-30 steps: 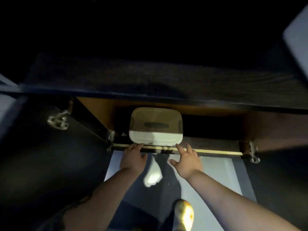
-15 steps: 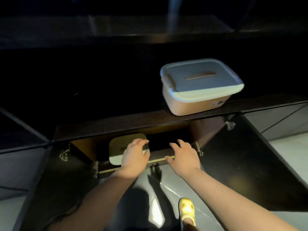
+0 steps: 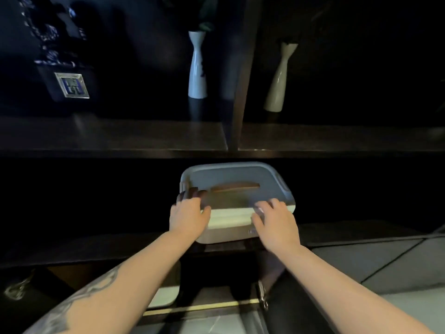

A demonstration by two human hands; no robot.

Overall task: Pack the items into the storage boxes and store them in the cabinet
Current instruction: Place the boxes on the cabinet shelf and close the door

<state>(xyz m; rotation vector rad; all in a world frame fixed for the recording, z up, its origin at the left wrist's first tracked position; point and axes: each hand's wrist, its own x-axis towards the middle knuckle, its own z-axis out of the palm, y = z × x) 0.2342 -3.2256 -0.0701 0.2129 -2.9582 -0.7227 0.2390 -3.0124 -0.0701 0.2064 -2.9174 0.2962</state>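
Head view, dim: dark cabinet filling the lower frame, doors swung open, with a long shelf above. On that shelf, well apart from the work, a white vase, a cream vase and a small framed square. Resting on the cabinet's top ledge at centre, a lidded storage box, pale lid closed, near edge overhanging slightly toward the person. Down inside the open cabinet, a pale corner of a second box, apparently already stored. Left hand wrapped around the upper box's near left corner, fingers curled over the lid rim, gripping. Right hand spread over the near right corner, fingers on the lid and thumb down the front wall; firm grip or only contact, cannot tell through the blur. Judged by this: packing apparently finished, one box in, this one yet to be lifted down, slid inside, and the doors shut.
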